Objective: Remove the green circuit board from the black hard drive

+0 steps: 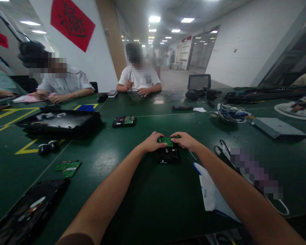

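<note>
The work in hand appeared to be the handling of a green circuit board (pixel 169 141) at the far, twelve-o'clock end of a black drive-like unit (pixel 167 156). Whether the board sat flush on the unit or had been raised from it could not be told. As a judgement, the next move called for an even, two-sided grip, so that the board would neither bend nor catch.

The board lay between the person's hands, with the unit's body reaching toward six o'clock on the table (pixel 142 190). The left hand (pixel 153 142) held the board from nine o'clock, its thumb over the near edge. The right hand (pixel 185 141) gripped it from three o'clock, thumb on the board's corner; its other fingers were partly hidden. A thin shaft (pixel 192 154) showed beside that hand, pointing toward four o'clock; whether the fingers held it as well was unclear.

From the unit, a second black unit (pixel 117 121) rested at about ten o'clock, and a loose green board (pixel 69 168) lay at eight, well apart from both hands.
</note>
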